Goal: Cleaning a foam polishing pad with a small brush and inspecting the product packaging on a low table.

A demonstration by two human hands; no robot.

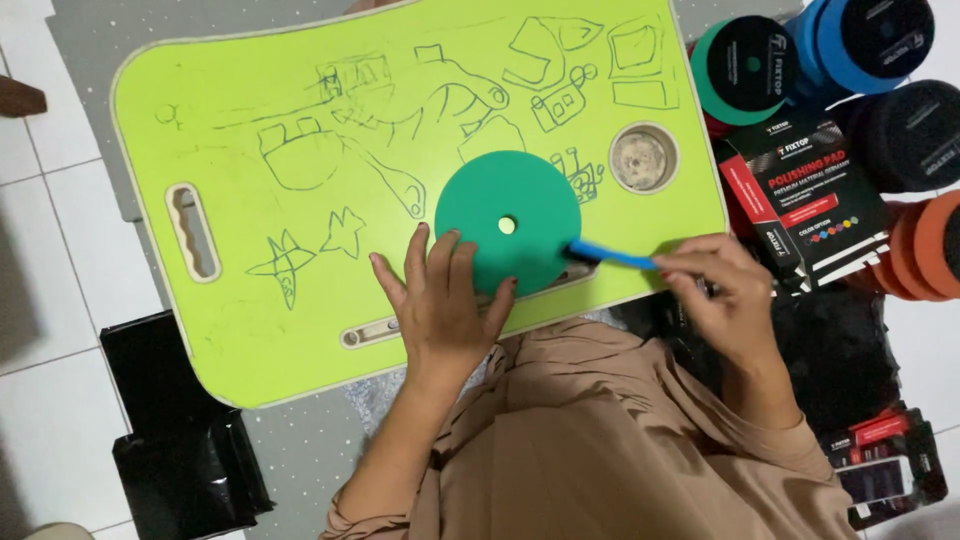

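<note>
one green pad, one blue brush, two hands at the lime table

one round green foam pad [507, 222] lies flat on the lime-green table [230, 300], near its front edge, with a single small hole at its centre. the left hand [440, 300] rests on the pad's lower left rim, fingers spread wide and flat, gripping nothing. the right hand [722, 295] is closed around one blue brush [612, 256], pinching its handle. the brush's long axis runs nearly level, dipping slightly toward the right hand; its working end points left and touches the pad's right rim, though the tip is dark and blurred, so it may be bristles.

the table carries pen doodles, one slotted handle hole [194, 232] at its left end, one round cup recess [643, 158] near the right edge, and one narrow slot along the front.

beyond the table's right edge, on the floor, lie stacked foam pads [850, 60]: at least five show, in green, blue, black and orange. one black and red box [815, 190] sits among them. one black plastic bag [180, 430] lies at lower left.
</note>
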